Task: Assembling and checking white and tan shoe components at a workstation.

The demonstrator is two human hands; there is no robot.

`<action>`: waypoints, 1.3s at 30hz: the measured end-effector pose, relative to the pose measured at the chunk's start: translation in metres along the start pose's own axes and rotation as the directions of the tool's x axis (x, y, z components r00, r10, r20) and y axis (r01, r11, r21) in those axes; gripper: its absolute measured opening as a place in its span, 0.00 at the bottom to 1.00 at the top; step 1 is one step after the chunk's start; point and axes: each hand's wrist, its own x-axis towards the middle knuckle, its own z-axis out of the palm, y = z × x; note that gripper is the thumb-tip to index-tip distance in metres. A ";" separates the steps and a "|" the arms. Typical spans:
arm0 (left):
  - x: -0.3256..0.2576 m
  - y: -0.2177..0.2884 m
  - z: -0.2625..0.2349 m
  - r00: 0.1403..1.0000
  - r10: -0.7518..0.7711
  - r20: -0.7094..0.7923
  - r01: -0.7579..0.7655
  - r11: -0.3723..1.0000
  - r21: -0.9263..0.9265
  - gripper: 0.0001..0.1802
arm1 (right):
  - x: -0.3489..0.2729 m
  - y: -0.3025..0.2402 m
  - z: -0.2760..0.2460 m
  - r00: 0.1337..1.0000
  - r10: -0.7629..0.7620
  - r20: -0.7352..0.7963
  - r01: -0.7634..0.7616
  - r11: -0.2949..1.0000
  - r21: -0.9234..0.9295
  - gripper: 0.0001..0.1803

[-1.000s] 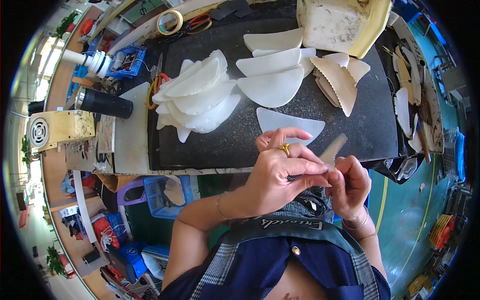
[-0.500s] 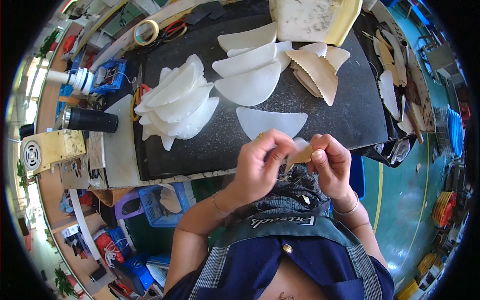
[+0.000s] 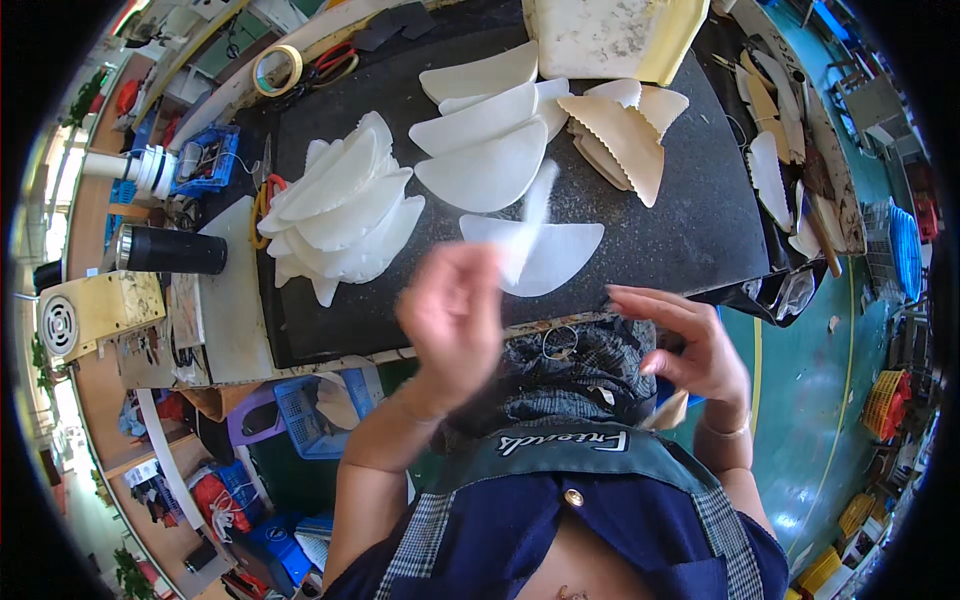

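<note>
My left hand [image 3: 455,315], smeared by motion, is over the table's near edge, its fingers closed on a thin white curved piece [image 3: 537,205] that sticks up and is blurred. Behind that piece lies a white half-moon sheet [image 3: 565,255] flat on the black mat. My right hand [image 3: 690,345] hovers at the near edge to the right, fingers stretched out and thumb apart, holding nothing. Below it, near the wrist, a small tan piece [image 3: 670,411] shows in front of my lap, apart from the fingers.
A heap of white curved pieces [image 3: 345,205] lies on the left of the black mat [image 3: 690,240]. Farther back are white half-moon sheets [image 3: 485,165] and tan scallop-edged pieces [image 3: 625,145]. Orange-handled scissors [image 3: 265,205], a black tumbler [image 3: 175,249] and a tape roll [image 3: 277,70] stand or lie leftward.
My hands have come apart. The left has moved left with the white piece; the right has opened and let go of the tan piece, which is now lower, by the wrist.
</note>
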 end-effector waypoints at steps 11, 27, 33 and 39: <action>-0.028 -0.015 -0.012 0.775 -0.034 0.632 -0.324 0.836 0.443 0.53 | 0.023 0.027 0.028 0.863 0.280 -0.420 0.295 0.397 0.869 0.37; 0.008 -0.050 -0.023 0.944 -0.328 0.038 0.327 0.945 0.019 0.28 | 0.069 0.027 0.061 0.870 0.242 -0.429 -0.263 0.965 0.012 0.16; 0.002 -0.047 -0.021 0.976 -0.207 0.073 0.167 0.916 0.365 0.32 | 0.069 0.033 0.071 0.908 -0.088 -0.410 -0.126 0.875 -0.468 0.18; 0.000 -0.031 -0.019 0.947 0.180 0.266 -0.317 0.658 0.683 0.51 | 0.066 0.046 0.017 0.756 -0.147 -0.638 -0.322 0.766 -0.557 0.20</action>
